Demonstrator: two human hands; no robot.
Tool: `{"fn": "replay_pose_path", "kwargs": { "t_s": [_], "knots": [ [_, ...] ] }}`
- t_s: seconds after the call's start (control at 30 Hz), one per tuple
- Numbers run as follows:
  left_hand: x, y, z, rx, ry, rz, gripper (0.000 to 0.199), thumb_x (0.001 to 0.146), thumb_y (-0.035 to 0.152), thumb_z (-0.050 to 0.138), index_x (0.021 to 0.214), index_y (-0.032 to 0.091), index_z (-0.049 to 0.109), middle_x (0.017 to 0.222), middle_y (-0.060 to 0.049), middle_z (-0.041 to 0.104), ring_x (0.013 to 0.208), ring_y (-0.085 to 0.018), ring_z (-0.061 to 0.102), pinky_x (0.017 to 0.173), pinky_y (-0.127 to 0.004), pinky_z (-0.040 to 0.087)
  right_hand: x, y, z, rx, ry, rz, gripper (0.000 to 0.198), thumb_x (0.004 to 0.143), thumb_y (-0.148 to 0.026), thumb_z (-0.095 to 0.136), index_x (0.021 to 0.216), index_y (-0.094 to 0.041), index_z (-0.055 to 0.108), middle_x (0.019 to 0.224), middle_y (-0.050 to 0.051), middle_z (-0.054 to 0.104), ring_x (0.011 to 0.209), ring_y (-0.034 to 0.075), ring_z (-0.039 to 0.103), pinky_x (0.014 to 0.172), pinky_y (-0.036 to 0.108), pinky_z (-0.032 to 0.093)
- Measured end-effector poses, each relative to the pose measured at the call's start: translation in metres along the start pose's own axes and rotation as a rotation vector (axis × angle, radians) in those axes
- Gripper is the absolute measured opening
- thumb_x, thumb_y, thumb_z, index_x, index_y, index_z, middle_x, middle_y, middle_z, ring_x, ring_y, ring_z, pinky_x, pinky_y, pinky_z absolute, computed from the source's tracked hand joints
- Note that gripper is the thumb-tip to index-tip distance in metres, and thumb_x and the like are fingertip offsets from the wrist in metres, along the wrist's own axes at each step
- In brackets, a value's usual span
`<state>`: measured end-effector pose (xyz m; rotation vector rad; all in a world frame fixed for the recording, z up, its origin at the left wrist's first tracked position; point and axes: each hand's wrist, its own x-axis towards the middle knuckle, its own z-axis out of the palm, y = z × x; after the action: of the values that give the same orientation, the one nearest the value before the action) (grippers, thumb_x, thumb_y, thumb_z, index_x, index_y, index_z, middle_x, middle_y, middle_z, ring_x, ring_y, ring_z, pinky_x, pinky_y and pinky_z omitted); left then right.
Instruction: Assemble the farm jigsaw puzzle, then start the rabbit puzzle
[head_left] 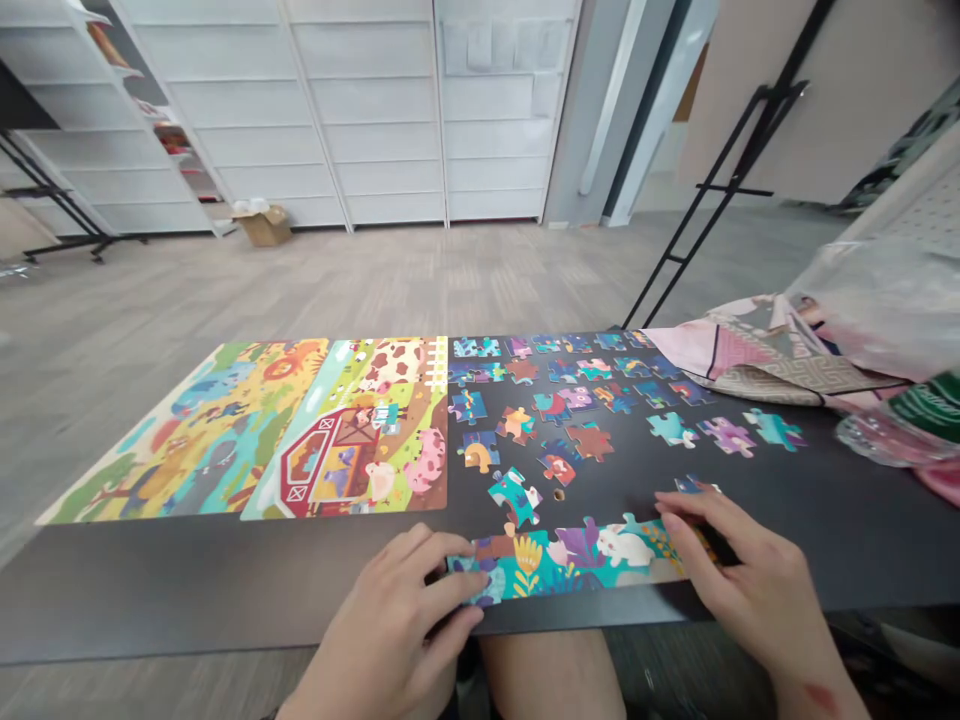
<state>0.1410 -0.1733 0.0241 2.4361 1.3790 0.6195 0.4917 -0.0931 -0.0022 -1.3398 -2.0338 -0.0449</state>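
A joined strip of jigsaw puzzle (581, 560), with a white rabbit, a yellow flower and purple leaves, lies along the near edge of the black table. My left hand (409, 600) grips its left end, fingers bent over the blue piece there. At the other end, the thumb and fingers of my right hand (739, 570) close on the strip and partly hide it. A teal loose piece (516, 497) lies just above the strip, close to its upper edge. Beyond my right fingers sits another loose piece (696, 485), partly covered.
Several loose puzzle pieces (590, 441) spread over the table's middle. A farm picture sheet (420, 420) and an animal picture sheet (217, 400) lie at left. On the right are a pink patterned cloth (750, 350) and a clear bottle with a green label (930, 405).
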Motion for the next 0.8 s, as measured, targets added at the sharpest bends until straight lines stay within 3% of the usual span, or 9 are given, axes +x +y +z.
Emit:
{"fn": "replay_pose_path", "kwargs": {
  "t_s": [0.37, 0.6, 0.7, 0.8],
  "knots": [
    [0.004, 0.003, -0.001, -0.017, 0.055, -0.010, 0.027, 0.094, 0.009, 0.052, 0.110, 0.025, 0.067, 0.117, -0.008, 0.067, 0.101, -0.027, 0.061, 0.081, -0.041, 0.057, -0.001, 0.001, -0.001, 0.007, -0.003, -0.010, 0.016, 0.096, -0.035, 0.057, 0.101, -0.025, 0.068, 0.098, 0.004, 0.078, 0.092, 0.026, 0.077, 0.108, 0.045, 0.051],
    [0.006, -0.005, 0.008, 0.107, 0.096, 0.122, 0.031, 0.085, 0.012, 0.059, 0.111, 0.025, 0.068, 0.116, -0.008, 0.071, 0.098, -0.027, 0.067, 0.079, -0.039, 0.062, -0.001, 0.003, 0.000, 0.011, 0.016, 0.004, 0.016, 0.095, -0.034, 0.058, 0.101, -0.026, 0.070, 0.096, 0.003, 0.079, 0.092, 0.026, 0.077, 0.097, 0.040, 0.057],
    [0.001, -0.008, 0.012, 0.085, 0.234, 0.093, 0.035, 0.086, 0.014, 0.061, 0.119, 0.025, 0.065, 0.121, -0.010, 0.069, 0.104, -0.026, 0.068, 0.084, -0.035, 0.061, -0.001, 0.003, 0.000, 0.020, 0.007, 0.018, 0.016, 0.096, -0.035, 0.057, 0.100, -0.026, 0.069, 0.096, 0.003, 0.078, 0.092, 0.025, 0.076, 0.095, 0.041, 0.057],
    [-0.008, -0.009, 0.013, -0.023, 0.465, -0.058, 0.025, 0.092, 0.011, 0.057, 0.112, 0.025, 0.064, 0.113, -0.008, 0.069, 0.103, -0.021, 0.069, 0.086, -0.029, 0.059, 0.001, 0.003, 0.000, 0.045, -0.022, 0.011, 0.017, 0.096, -0.037, 0.058, 0.102, -0.026, 0.070, 0.098, 0.003, 0.078, 0.092, 0.025, 0.075, 0.099, 0.044, 0.055]
  ]
}}
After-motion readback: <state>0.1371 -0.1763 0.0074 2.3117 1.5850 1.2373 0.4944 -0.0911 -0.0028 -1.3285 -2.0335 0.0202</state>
